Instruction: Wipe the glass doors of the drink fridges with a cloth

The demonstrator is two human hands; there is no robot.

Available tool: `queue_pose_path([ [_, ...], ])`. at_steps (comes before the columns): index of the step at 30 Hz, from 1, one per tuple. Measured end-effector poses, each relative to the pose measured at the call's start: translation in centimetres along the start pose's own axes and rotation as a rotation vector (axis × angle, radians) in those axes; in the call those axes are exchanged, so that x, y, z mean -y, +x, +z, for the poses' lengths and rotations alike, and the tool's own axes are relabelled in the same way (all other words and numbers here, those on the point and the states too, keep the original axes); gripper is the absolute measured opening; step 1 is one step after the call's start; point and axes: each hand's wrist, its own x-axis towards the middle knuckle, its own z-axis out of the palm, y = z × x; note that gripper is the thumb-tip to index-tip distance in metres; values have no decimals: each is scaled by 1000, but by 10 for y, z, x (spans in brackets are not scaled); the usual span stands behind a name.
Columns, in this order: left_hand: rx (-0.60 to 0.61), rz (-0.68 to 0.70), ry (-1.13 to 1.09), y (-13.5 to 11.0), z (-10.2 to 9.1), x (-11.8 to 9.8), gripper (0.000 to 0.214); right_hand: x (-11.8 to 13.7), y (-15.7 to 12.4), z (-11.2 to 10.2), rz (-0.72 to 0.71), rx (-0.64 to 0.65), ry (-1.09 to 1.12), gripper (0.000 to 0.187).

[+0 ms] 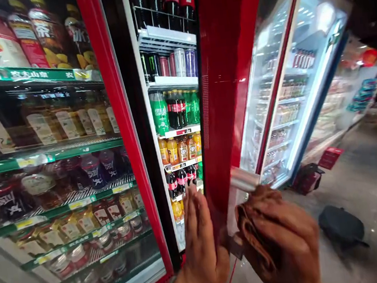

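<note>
A red cooler door [222, 65] stands open in front of me, seen nearly edge-on. My left hand [200, 244] is flat with fingers stretched upward, its palm at or close to the door's edge; contact is hard to make out. A folded brown cloth [254, 238] is bunched in my right hand [287, 234], whose fingers are wrapped round it. The cloth lies at the door's silver handle [245, 179] and hides most of its length. Behind my left fingertips, shelves hold cola bottles [181, 178] and orange drinks [173, 150].
On the left is another red-framed cooler [112, 100] with bottles behind glass. Further right, a lit glass-door fridge [293, 102] stands along the aisle. A dark rounded object [341, 225] and a dark red bag-like thing [307, 178] rest on the grey floor [372, 175].
</note>
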Motion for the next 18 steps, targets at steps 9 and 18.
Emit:
queue_pose_path([
  [9,135,196,-511,-6,53,-58,68,-6,23,-113,-97,211,-505,38],
  [18,393,428,-865,13,122,-60,80,7,5,-116,-3,40,-890,16],
])
